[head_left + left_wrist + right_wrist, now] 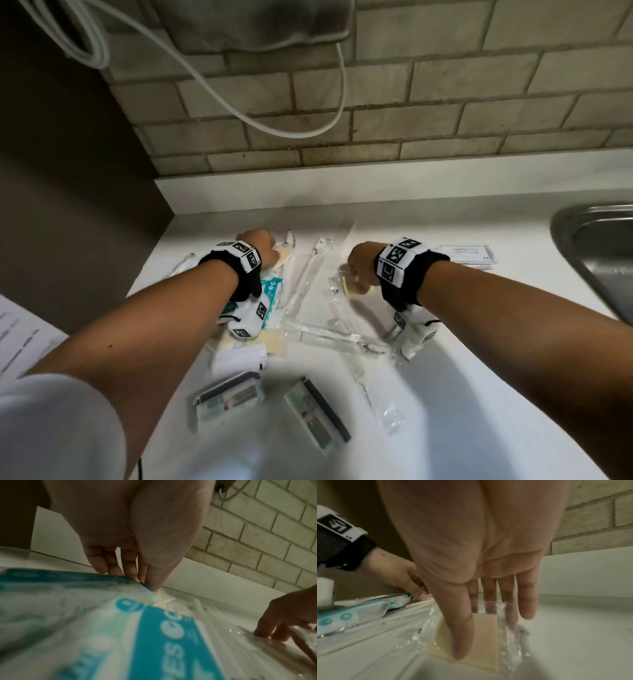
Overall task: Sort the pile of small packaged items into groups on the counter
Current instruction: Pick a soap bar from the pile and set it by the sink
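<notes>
A pile of small packaged items lies on the white counter point(445, 394). My left hand point(270, 251) point(150, 586) reaches to the pile's far left and pinches the corner of a small clear packet with a beige pad point(285, 256) point(163, 600). A teal and white wipes packet point(272, 291) point(163, 642) lies under that wrist. My right hand point(354, 274) point(479, 628) holds another clear-wrapped beige pad point(356, 289) point(486, 639), thumb on its front and fingers behind the wrapper. Clear-wrapped toothbrushes point(308, 274) lie between the hands.
Two flat sachets with dark edges point(229, 399) point(317, 416) lie near me. A stack of white labelled packets point(467, 255) sits right of my right wrist. A steel sink point(599, 246) is at the far right, a printed sheet point(20, 339) at the left, and a white cable point(239, 109) hangs on the tiled wall.
</notes>
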Demonstrator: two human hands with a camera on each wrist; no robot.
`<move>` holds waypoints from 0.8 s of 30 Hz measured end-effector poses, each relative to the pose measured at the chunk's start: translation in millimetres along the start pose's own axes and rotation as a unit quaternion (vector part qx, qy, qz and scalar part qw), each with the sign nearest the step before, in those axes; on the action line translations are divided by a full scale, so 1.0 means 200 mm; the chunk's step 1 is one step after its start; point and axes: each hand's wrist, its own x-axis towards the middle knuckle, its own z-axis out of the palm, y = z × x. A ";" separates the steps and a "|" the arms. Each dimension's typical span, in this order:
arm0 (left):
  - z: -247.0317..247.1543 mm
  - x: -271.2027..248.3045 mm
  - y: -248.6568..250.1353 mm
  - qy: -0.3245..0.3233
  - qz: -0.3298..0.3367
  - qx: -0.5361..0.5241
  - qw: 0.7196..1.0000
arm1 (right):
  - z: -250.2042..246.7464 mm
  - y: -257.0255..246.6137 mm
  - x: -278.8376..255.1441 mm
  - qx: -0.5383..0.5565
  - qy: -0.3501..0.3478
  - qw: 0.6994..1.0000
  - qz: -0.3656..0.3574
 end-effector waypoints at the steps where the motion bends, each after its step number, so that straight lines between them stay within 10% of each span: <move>1: 0.00 0.00 -0.02 0.004 0.004 -0.016 1.000 | 0.02 0.00 0.04 0.003 0.000 1.000 0.009; 9: -0.10 -0.10 0.02 0.096 0.135 -0.188 0.968 | -0.01 -0.04 0.07 0.014 0.019 1.000 0.011; 13: -0.24 -0.21 0.01 0.110 0.189 -0.205 0.954 | -0.26 -0.27 -0.47 -0.032 0.084 0.996 -0.026; 24: -0.41 -0.59 -0.26 0.079 0.165 -0.298 0.937 | -0.10 -0.82 -0.70 -0.059 0.035 0.984 -0.165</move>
